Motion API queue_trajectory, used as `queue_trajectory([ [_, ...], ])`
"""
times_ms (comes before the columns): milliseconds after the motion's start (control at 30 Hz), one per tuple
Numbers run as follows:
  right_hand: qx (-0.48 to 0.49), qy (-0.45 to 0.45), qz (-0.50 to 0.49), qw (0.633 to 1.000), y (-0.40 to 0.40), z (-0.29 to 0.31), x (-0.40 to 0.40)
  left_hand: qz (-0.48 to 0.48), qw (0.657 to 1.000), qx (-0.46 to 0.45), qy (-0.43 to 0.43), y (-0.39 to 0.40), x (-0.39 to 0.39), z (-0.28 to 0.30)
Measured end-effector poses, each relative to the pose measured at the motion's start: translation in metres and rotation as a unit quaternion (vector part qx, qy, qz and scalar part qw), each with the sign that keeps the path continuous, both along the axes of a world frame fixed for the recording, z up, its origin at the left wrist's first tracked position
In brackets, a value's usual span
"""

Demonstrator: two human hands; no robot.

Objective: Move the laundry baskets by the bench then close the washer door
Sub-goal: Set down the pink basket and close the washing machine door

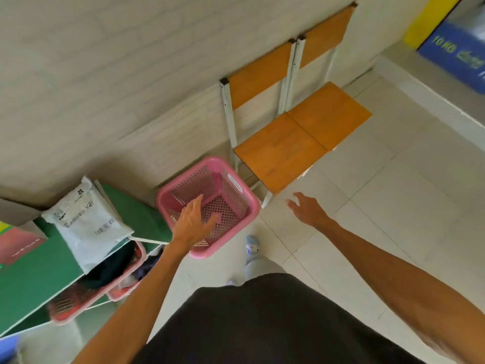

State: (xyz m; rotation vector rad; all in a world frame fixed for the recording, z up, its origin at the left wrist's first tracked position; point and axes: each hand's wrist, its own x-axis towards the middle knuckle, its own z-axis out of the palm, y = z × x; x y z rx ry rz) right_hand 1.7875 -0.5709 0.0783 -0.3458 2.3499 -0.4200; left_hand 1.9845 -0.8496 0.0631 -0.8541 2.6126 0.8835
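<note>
An empty pink laundry basket (231, 187) stands on the floor at the near end of the orange wooden bench (296, 143), against the wall. My left hand (191, 222) hovers over the basket's near rim with fingers spread, holding nothing. To the right of the basket my right hand (307, 208) floats open above the floor, near the bench's front leg. Two more pink baskets (105, 282) with dark clothes sit under the green table at lower left. A washer (456, 56) with a blue panel shows at top right; its door is out of sight.
A green table (39, 274) at the left carries a white parcel bag (86, 219) and a red box (18, 245). White tiled floor (380, 206) spreads to the right of the bench. My foot (252, 244) stands just behind the empty basket.
</note>
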Motion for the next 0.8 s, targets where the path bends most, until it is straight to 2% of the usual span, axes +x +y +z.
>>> queue_trajectory([
  [233,-0.015,0.027,-0.12,0.992,0.107,0.021,0.014,-0.153,0.988,0.0,0.016,0.058,-0.071,0.025],
  [467,-0.028,0.046,-0.249,0.967,0.223,0.033,-0.018,-0.268,0.963,0.007,0.035,0.14,-0.177,0.051],
  [633,-0.036,0.063,-0.301,0.951,0.309,0.035,-0.066,-0.315,0.948,-0.029,0.033,0.217,-0.277,0.057],
  [800,-0.028,0.061,-0.321,0.945,0.399,0.038,-0.119,-0.341,0.938,-0.009,0.06,0.325,-0.365,0.059],
])
